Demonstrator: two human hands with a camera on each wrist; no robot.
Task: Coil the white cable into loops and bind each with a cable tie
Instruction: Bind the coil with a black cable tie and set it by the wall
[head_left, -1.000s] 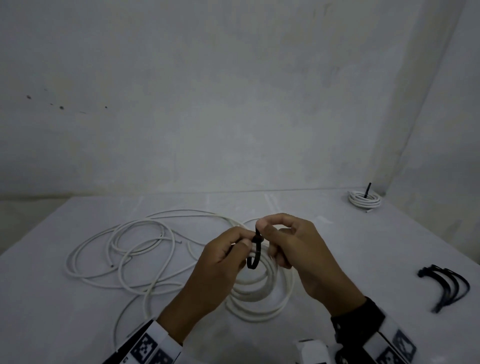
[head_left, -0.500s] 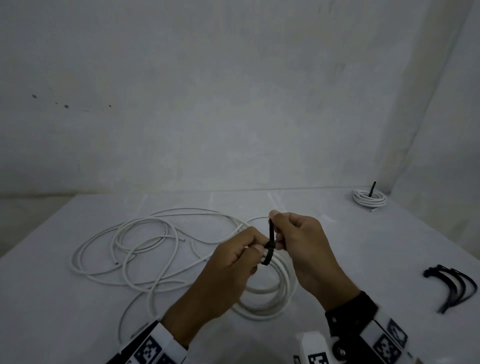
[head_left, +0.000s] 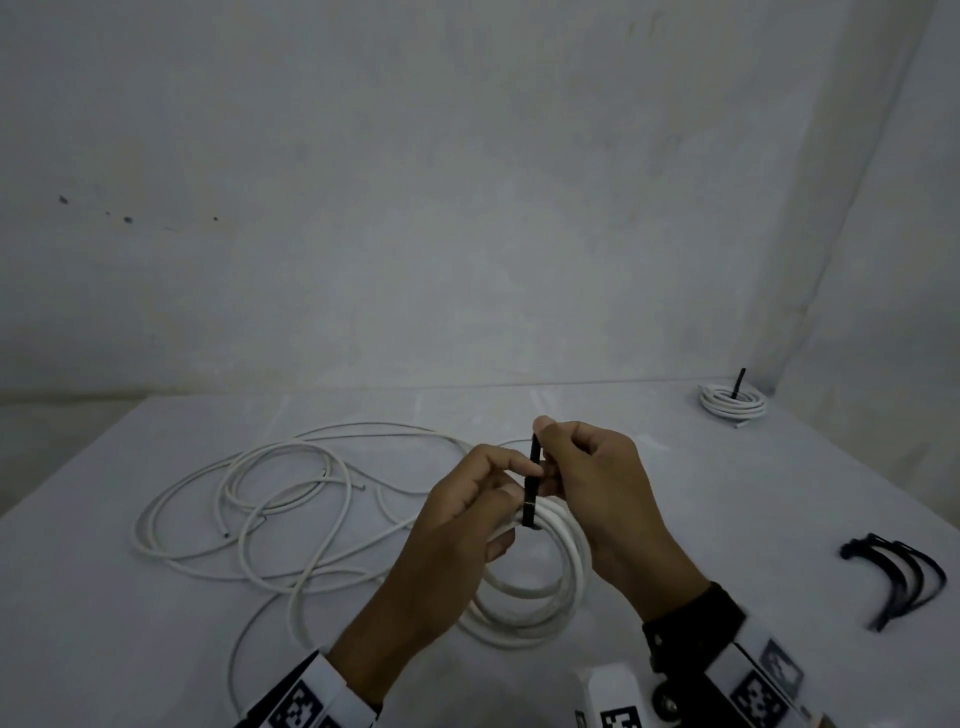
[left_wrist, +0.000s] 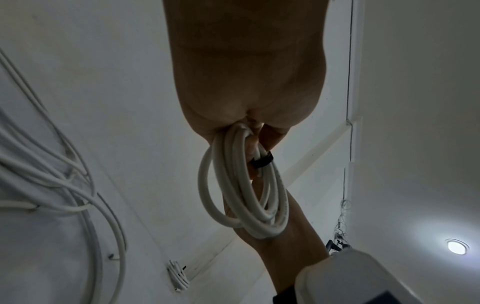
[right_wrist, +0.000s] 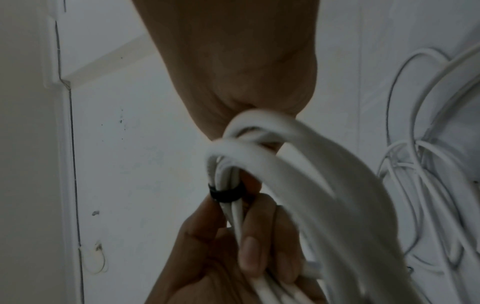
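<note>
A coil of white cable (head_left: 545, 587) hangs from both hands above the table. A black cable tie (head_left: 531, 493) wraps tightly round the coil's top, its tail pointing up. My left hand (head_left: 467, 519) grips the bundled strands just below the tie; in the right wrist view its fingers (right_wrist: 249, 253) curl round the white cable (right_wrist: 285, 156) under the black tie (right_wrist: 226, 194). My right hand (head_left: 587, 467) pinches the tie's tail. The left wrist view shows the coil (left_wrist: 244, 185) with the tie (left_wrist: 262, 161) round it.
Loose white cable (head_left: 270, 514) sprawls over the left of the table (head_left: 753, 493). A bound coil (head_left: 732, 405) with a black tie sits at the far right corner. Several spare black ties (head_left: 898, 571) lie at the right edge. Walls close the back and right.
The tie's loop, wide a second ago, has closed tight round the coil. My right hand has drawn the tail upward, and the coil has lifted slightly.
</note>
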